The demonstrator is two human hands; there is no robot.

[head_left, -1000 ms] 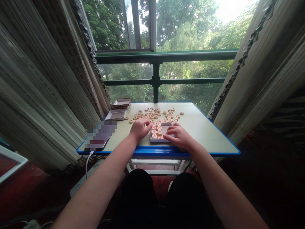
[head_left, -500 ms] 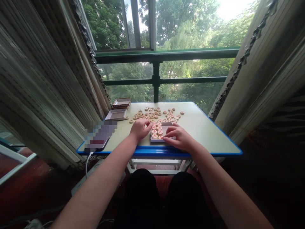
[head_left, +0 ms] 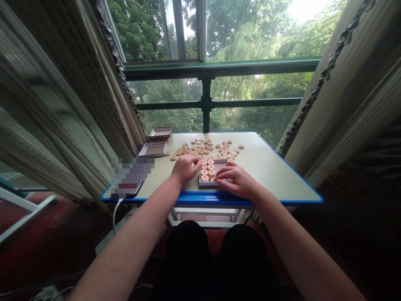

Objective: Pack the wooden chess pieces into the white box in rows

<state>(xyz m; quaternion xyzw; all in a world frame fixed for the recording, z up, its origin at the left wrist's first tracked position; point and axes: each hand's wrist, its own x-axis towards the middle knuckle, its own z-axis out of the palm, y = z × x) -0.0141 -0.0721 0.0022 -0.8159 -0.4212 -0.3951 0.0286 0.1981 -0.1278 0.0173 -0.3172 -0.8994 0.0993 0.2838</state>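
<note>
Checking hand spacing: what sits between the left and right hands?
In the head view, a small tray part-filled with round pieces lies between the left hand and the right hand. The right fingers reach over its near side.

The blue-edged table [head_left: 269, 167] I sat at stood against a green window railing [head_left: 206, 102], with trees [head_left: 244, 29] beyond. On the table's far left corner lay a shallow box [head_left: 160, 133], with an empty lid [head_left: 152, 149] just nearer. At the table's near left edge lay a blurred flat thing [head_left: 131, 177], its white cable [head_left: 114, 211] hanging off.
</note>
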